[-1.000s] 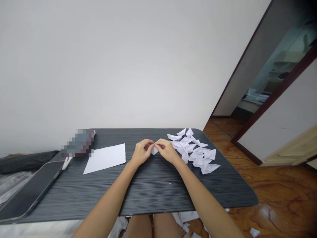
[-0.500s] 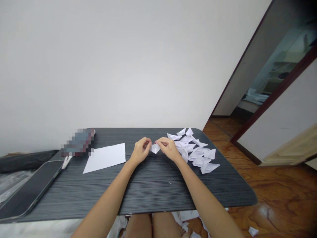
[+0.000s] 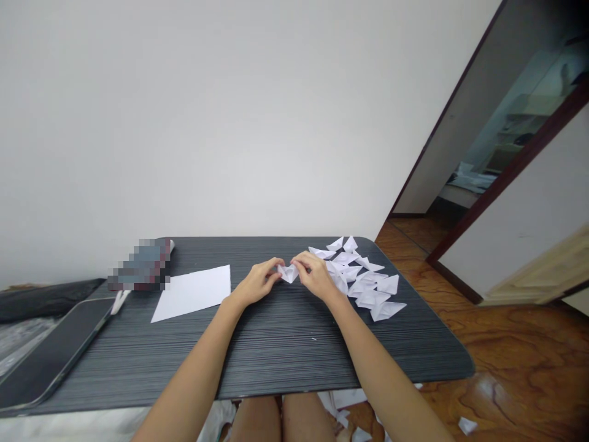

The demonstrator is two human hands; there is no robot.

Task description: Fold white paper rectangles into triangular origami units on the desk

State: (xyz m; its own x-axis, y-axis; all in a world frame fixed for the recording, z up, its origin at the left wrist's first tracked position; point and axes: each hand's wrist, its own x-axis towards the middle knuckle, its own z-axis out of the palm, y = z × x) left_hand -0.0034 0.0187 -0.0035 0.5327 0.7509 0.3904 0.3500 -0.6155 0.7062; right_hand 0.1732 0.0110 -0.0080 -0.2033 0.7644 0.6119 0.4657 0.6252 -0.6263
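Observation:
A small folded white paper boat (image 3: 288, 273) is held between my two hands, just above the dark table (image 3: 271, 356). My left hand (image 3: 261, 281) pinches its left end with thumb and fingers. Its right end is in the fingertips of my right hand (image 3: 315, 274). Close by on the right lies a cluster of finished-looking white paper boats (image 3: 368, 283), several of them overlapping. To the left of my left hand, white paper sheets (image 3: 196, 293) lie flat.
A phone-like dark slab (image 3: 55, 353) lies at the table's left edge, near a white cable (image 3: 120, 301) and a blurred-out object (image 3: 142, 265). Paper scraps (image 3: 467, 425) are on the wooden floor. A pale wall (image 3: 276, 123) rises behind the table.
My left hand has shifted slightly and its fingers have straightened a little. The folded paper between my hands looks more spread out, with its boat shape showing more.

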